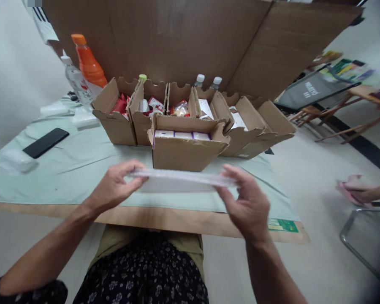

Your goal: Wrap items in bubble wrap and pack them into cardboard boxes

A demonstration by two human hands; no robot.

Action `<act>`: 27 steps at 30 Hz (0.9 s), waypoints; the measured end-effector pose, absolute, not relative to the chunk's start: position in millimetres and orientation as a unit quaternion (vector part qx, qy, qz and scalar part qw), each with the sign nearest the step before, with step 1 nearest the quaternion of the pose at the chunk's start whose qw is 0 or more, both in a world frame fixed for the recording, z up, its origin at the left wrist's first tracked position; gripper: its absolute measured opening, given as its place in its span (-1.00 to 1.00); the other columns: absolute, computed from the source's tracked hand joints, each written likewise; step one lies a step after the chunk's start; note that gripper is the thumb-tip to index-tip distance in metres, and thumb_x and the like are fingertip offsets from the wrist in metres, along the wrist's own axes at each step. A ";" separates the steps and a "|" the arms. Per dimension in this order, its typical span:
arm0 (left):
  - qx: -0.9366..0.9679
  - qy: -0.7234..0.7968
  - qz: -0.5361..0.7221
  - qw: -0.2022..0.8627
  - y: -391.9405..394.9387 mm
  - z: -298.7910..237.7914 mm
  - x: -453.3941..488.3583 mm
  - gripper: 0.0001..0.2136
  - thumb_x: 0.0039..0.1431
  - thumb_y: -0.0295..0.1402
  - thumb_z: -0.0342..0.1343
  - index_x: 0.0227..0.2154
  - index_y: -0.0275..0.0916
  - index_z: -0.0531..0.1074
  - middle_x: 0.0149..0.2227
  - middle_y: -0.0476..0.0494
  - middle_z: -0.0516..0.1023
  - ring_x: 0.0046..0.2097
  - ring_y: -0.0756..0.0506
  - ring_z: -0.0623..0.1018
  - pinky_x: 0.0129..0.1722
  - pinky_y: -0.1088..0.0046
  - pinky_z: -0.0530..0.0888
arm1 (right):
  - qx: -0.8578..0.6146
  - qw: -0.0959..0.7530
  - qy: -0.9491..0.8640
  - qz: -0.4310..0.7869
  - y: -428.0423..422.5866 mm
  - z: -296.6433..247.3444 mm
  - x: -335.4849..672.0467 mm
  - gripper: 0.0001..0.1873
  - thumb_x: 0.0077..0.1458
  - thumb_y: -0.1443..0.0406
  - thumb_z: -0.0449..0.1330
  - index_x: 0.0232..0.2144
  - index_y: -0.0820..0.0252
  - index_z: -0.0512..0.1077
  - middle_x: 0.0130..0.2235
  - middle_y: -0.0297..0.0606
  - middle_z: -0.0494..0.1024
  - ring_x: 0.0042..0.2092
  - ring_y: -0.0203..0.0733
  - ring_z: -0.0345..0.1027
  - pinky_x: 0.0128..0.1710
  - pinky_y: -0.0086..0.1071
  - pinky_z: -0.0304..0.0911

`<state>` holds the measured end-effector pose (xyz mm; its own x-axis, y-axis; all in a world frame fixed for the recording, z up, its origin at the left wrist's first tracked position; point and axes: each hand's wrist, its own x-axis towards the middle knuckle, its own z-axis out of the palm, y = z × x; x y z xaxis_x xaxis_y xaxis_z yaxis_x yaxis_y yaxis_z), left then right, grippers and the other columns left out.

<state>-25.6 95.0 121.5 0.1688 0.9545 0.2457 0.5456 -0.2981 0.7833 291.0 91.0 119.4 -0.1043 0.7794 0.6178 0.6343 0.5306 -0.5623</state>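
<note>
A flat, translucent whitish piece of plastic [180, 179] is stretched level above the table's near side, seen almost edge-on and blurred; I cannot tell whether it is a bag or a sheet. My left hand [118, 183] pinches its left end between thumb and fingers. At the other end my right hand [247, 200] grips it the same way. Just beyond the plastic stands a small cardboard box [186, 150] with several white, purple-edged packs [183, 135] inside.
Several open cardboard bins [122, 131] stand in a row behind, before a tall cardboard panel [183, 42]. An orange bottle [90, 63], a clear bottle [76, 78], a black phone [46, 142] and clear plastic packets [19, 162] lie or stand left. A person's foot [356, 190] shows right.
</note>
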 end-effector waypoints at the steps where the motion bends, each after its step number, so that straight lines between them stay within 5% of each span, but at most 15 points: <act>1: 0.728 0.514 0.416 0.183 109.0 138.5 -19.3 -0.86 0.29 -0.24 0.13 -0.28 -0.17 0.53 -0.27 -0.08 0.61 -0.21 -0.10 0.57 -0.17 0.39 0.51 | -0.470 0.495 -0.729 0.038 104.3 134.3 291.1 -0.64 0.27 0.27 0.30 0.11 -0.01 0.48 -0.07 -0.23 0.66 -0.09 -0.11 0.58 -0.04 -0.23 0.51; 3: 0.742 0.479 0.468 0.037 143.2 166.8 -7.0 -0.88 0.30 -0.28 0.11 -0.23 -0.18 0.51 -0.16 -0.11 0.60 -0.04 -0.14 0.57 0.04 0.31 0.48 | -0.448 0.536 -0.715 -0.029 137.3 161.3 292.3 -0.71 0.25 0.26 0.31 0.03 0.06 0.52 -0.04 -0.22 0.65 -0.05 -0.12 0.56 -0.02 -0.23 0.47; 6: 0.762 0.500 0.412 -0.010 198.4 186.7 3.9 -0.86 0.28 -0.35 0.08 -0.20 -0.22 0.51 -0.16 -0.14 0.58 -0.03 -0.18 0.57 0.09 0.23 0.45 | -0.449 0.507 -0.734 -0.045 195.0 186.0 299.1 -0.79 0.26 0.24 0.26 -0.08 0.16 0.56 -0.13 -0.23 0.65 -0.12 -0.13 0.53 -0.10 -0.25 0.42; 10: 0.791 0.566 0.220 0.075 256.5 180.2 5.5 -0.87 0.12 -0.39 0.13 -0.31 -0.24 0.57 -0.41 -0.07 0.54 -0.27 -0.16 0.57 -0.12 0.27 0.48 | -0.493 0.264 -0.828 0.045 260.6 190.0 307.0 -0.87 0.12 0.32 0.24 -0.27 0.18 0.58 -0.38 -0.35 0.60 -0.36 -0.22 0.44 -0.33 -0.36 0.28; 13: 0.819 0.562 0.093 0.063 286.0 173.6 10.1 -0.96 0.00 -0.35 0.25 -0.48 -0.17 0.54 -0.54 -0.01 0.46 -0.30 -0.18 0.57 -0.18 0.29 0.46 | -0.488 0.052 -0.870 0.055 289.2 185.7 299.2 -0.95 0.01 0.38 0.27 -0.45 0.18 0.55 -0.50 -0.38 0.54 -0.46 -0.31 0.34 -0.42 -0.42 0.13; 15: 0.839 0.542 0.030 0.037 296.9 174.3 15.7 -0.86 -0.07 -0.28 0.35 -0.52 -0.17 0.51 -0.56 0.00 0.44 -0.30 -0.19 0.57 -0.19 0.28 0.46 | -0.491 -0.013 -0.871 0.031 297.4 184.8 291.7 -0.94 -0.02 0.38 0.32 -0.51 0.19 0.54 -0.54 -0.36 0.50 -0.50 -0.33 0.30 -0.43 -0.41 0.08; 20: 0.862 0.503 0.066 -0.025 275.3 184.0 14.8 -0.70 0.11 -0.04 0.27 -0.30 -0.17 0.57 -0.39 -0.08 0.55 -0.23 -0.25 0.61 -0.12 0.19 0.48 | -0.520 0.063 -0.851 -0.029 278.3 194.0 300.2 -0.80 0.00 0.25 0.42 -0.29 0.16 0.58 -0.38 -0.23 0.59 -0.34 -0.11 0.44 -0.30 -0.28 0.21; 24: 0.877 0.448 0.175 -0.020 241.7 180.5 9.0 -0.62 0.34 -0.01 -0.02 -0.22 -0.17 0.57 -0.22 -0.17 0.60 -0.07 -0.28 0.59 0.03 0.11 0.42 | -0.485 0.221 -0.846 -0.032 252.8 199.8 312.3 -0.68 0.33 0.05 0.16 -0.22 0.12 0.58 -0.27 -0.23 0.63 -0.25 -0.10 0.48 -0.22 -0.27 0.26; 27: 0.905 0.404 0.085 0.098 237.7 175.5 17.4 -0.49 0.40 0.06 -0.16 -0.46 -0.14 0.50 -0.47 -0.11 0.53 -0.31 -0.19 0.55 -0.03 0.16 0.43 | -0.451 0.115 -0.884 0.047 253.3 195.9 302.8 -0.45 0.41 -0.04 0.00 -0.43 0.11 0.55 -0.47 -0.29 0.56 -0.41 -0.18 0.40 -0.34 -0.33 0.19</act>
